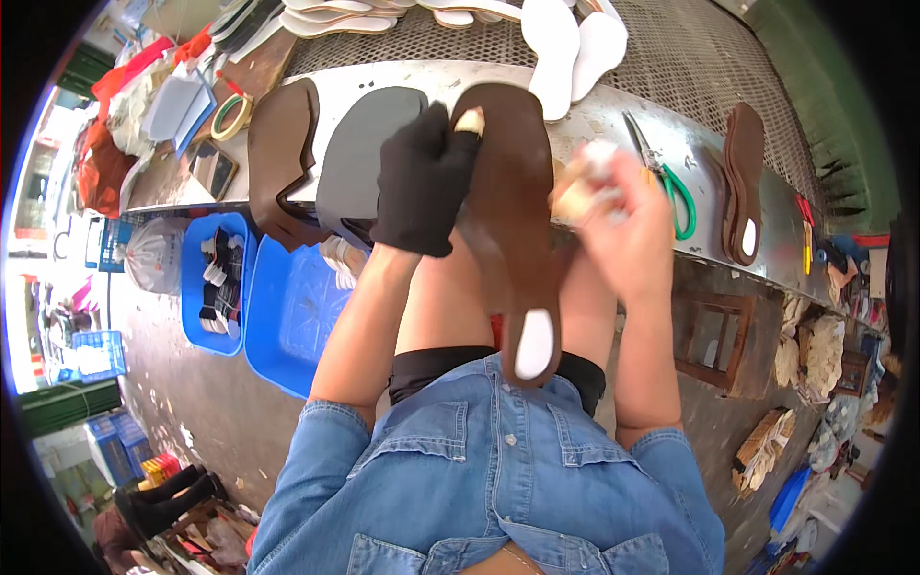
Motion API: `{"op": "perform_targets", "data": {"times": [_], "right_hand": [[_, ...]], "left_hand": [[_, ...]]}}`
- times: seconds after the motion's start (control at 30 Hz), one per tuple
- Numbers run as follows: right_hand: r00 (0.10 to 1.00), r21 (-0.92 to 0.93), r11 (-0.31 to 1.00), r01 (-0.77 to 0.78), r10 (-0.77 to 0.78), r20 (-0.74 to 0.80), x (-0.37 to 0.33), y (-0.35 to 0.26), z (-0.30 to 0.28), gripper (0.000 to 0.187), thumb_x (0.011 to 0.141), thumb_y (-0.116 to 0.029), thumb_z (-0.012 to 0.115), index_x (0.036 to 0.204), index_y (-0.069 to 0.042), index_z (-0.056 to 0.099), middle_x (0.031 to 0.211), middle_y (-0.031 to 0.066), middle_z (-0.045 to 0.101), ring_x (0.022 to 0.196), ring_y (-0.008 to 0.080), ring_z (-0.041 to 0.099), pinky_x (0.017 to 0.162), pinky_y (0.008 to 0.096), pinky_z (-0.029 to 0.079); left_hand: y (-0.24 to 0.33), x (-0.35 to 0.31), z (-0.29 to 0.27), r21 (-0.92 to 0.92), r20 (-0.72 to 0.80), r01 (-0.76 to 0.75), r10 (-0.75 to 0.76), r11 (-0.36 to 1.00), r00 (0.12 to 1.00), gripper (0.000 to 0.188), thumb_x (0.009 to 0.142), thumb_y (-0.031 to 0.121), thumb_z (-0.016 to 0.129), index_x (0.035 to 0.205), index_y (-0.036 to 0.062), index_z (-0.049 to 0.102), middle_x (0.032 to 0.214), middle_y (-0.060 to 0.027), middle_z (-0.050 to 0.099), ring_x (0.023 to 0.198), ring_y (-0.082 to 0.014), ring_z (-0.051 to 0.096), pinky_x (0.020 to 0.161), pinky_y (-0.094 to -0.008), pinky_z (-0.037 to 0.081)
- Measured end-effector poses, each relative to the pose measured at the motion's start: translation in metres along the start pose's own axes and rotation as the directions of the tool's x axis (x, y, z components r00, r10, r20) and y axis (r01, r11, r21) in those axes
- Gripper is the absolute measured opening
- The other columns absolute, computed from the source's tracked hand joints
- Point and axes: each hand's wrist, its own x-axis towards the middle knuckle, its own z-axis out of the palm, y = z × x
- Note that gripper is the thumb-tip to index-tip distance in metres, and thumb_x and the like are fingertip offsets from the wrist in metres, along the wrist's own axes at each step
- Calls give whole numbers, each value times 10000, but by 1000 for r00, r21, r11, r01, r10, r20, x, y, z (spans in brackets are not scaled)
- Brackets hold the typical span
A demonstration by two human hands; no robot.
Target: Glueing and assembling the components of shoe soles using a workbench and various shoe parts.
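A dark brown shoe insole (508, 163) with a white oval patch at its heel end slopes from the bench edge down over my lap. My left hand (426, 182), in a black fingerless glove, grips its left edge near the wide end, thumb on top. Beside the insole's right edge is my right hand (623, 211), smeared by motion. Pale coverings show at its fingertips; whether the fingers hold anything cannot be made out. To the left, a grey insole stack (364, 149) and a brown insole stack (278, 144) overhang the bench edge.
Green-handled scissors (682, 201) and another brown insole stack (743, 182) lie at right on the metal bench (604, 120). White insoles (554, 53) lie behind. Blue bins (297, 316) stand below left, a wooden stool (719, 340) below right. A tape roll (232, 117) sits far left.
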Motion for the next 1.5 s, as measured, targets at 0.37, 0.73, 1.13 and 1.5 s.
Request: {"op": "perform_targets", "data": {"times": [0.37, 0.73, 1.13, 1.5], "right_hand": [[974, 677, 701, -226, 182, 137, 6, 45, 12, 256, 840, -46, 608, 1087, 21, 590, 996, 89, 655, 861, 138, 636, 747, 275, 515], [933, 921, 157, -358, 14, 360, 3, 40, 9, 332, 917, -281, 542, 1111, -12, 561, 902, 69, 651, 732, 139, 638, 648, 256, 532], [895, 889, 157, -430, 203, 397, -10, 27, 23, 309, 907, -225, 568, 1120, 0, 555, 960, 98, 660, 765, 145, 657, 664, 253, 545], [879, 641, 658, -395, 68, 472, -2, 30, 4, 296, 820, -116, 654, 1062, 44, 596, 942, 51, 641, 860, 99, 598, 782, 240, 473]], "left_hand": [[53, 29, -6, -42, 134, -233, 236, 972, 962, 235, 784, 229, 662, 921, 57, 580, 703, -75, 603, 615, -197, 604, 568, -316, 463], [12, -45, 24, -394, 731, 439, -14, 808, 682, 205, 769, 181, 732, 797, 24, 603, 652, -19, 570, 573, -71, 529, 526, -223, 432], [13, -17, 20, -515, 389, 252, -39, 819, 921, 397, 857, 374, 618, 753, -8, 642, 627, -4, 574, 580, -51, 472, 516, -224, 362], [0, -15, 6, -551, 402, 280, -44, 786, 915, 371, 826, 214, 637, 1110, -18, 582, 906, -59, 642, 750, -95, 586, 646, -234, 473]]}}
